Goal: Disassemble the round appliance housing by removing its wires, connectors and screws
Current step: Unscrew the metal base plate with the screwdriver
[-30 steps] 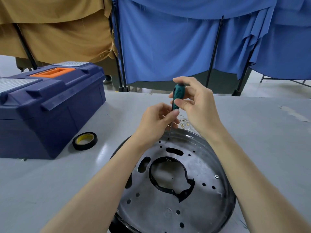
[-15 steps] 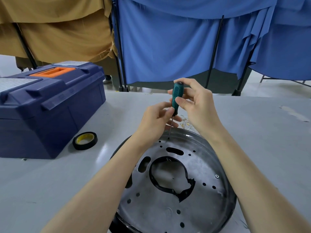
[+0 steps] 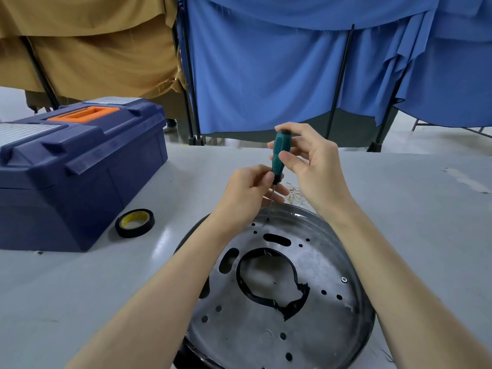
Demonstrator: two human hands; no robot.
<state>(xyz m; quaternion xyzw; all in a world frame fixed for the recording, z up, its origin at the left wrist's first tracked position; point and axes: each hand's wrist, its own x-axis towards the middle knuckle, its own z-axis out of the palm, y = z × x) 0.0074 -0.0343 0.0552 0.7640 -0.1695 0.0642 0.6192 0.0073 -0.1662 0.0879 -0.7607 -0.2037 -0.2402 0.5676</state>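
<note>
The round metal housing [image 3: 314, 328] lies on the grey table in front of me, its flat perforated plate facing up with a black-rimmed opening [image 3: 269, 278] in the middle. A green-handled screwdriver [image 3: 279, 155] stands upright with its thin shaft tip at the plate's far edge. My right hand [image 3: 311, 166] grips the handle from the right, thumb across it. My left hand [image 3: 247, 193] pinches the lower end of the handle and the shaft. One screw [image 3: 344, 280] sits in the plate at the right.
A dark blue toolbox [image 3: 74, 166] with an orange handle stands at the left. A roll of black tape [image 3: 134, 222] lies beside it. Small loose metal connectors [image 3: 294, 195] lie on the table behind the housing. Blue and tan curtains hang beyond the table's far edge.
My right hand's fingers have shifted round the screwdriver handle, thumb now across its middle. The screwdriver stays upright on the same spot; my left hand has barely moved.
</note>
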